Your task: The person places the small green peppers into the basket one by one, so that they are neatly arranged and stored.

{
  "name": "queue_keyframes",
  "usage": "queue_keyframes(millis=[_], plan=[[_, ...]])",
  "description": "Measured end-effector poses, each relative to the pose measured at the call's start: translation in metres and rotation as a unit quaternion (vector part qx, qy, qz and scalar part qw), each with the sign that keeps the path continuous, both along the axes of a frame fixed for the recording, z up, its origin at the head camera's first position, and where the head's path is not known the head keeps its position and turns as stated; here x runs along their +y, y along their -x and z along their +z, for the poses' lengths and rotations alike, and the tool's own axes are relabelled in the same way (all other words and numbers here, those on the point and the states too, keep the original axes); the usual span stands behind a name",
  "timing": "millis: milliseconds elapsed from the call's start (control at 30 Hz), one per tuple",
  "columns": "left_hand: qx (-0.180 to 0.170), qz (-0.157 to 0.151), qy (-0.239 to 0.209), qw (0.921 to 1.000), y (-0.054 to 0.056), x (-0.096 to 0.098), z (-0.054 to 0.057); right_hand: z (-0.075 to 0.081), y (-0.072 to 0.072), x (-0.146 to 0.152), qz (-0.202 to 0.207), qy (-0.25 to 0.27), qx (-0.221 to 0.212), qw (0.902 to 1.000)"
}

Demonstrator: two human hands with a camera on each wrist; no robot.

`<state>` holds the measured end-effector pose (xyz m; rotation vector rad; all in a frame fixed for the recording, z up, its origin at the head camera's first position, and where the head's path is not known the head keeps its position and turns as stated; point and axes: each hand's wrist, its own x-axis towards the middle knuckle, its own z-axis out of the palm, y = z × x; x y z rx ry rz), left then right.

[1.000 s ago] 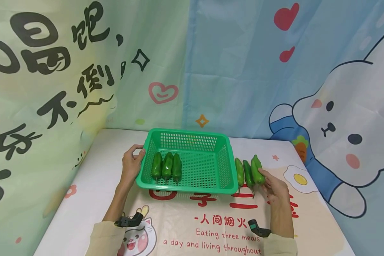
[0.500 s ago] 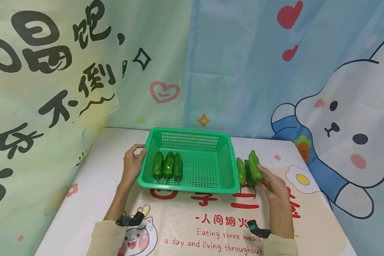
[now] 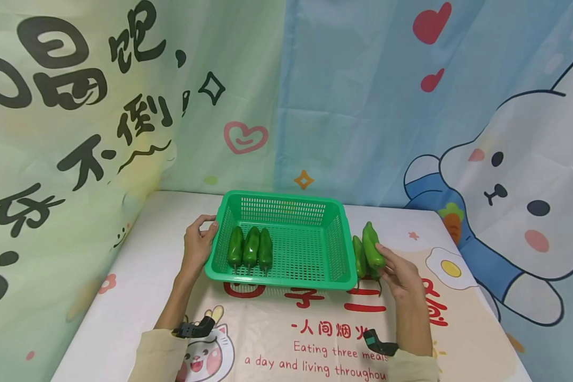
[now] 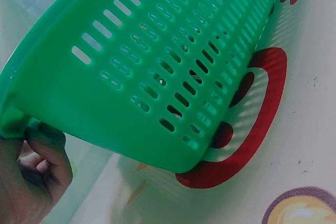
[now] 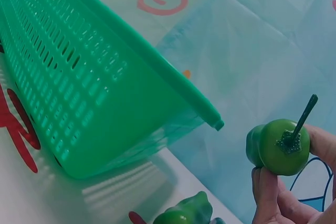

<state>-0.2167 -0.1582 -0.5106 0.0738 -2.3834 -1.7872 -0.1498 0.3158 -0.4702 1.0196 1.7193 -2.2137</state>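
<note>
A green plastic basket (image 3: 281, 283) stands on the table, with three green peppers (image 3: 251, 246) side by side in its left part. My left hand (image 3: 199, 243) holds the basket's left rim, thumb and fingers curled at the edge in the left wrist view. Right of the basket, my right hand (image 3: 402, 271) pinches another green pepper (image 3: 372, 246) between thumb and fingers. In the right wrist view, this held pepper (image 5: 286, 148) is off the table, its stem toward the camera. Below it, one loose pepper (image 3: 359, 256) lies by the basket; a second is mostly hidden.
The table bears a printed cloth (image 3: 315, 323) with red lettering and a cartoon cat. A patterned curtain (image 3: 334, 132) hangs right behind the table. The basket's perforated right wall (image 3: 336, 244) stands between the loose peppers and its inside.
My right hand has lifted the rightmost pepper off the table and moved it left toward the basket, over the other loose ones. My left hand has stayed on the rim.
</note>
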Motion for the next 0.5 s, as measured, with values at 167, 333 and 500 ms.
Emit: queue_keyframes(millis=[167,333,500], plan=[[0.000,-0.001,0.002,1.0000,-0.001,0.000,0.001,0.003,0.000,-0.005,0.010,-0.001,0.008,0.9999],[0.003,-0.001,0.004,1.0000,0.000,0.000,0.000,0.006,0.002,-0.009,0.012,-0.002,0.014,0.9998],[0.003,-0.001,0.003,1.0000,0.000,0.000,0.000,0.007,0.004,-0.014,0.024,-0.004,0.031,0.9992]])
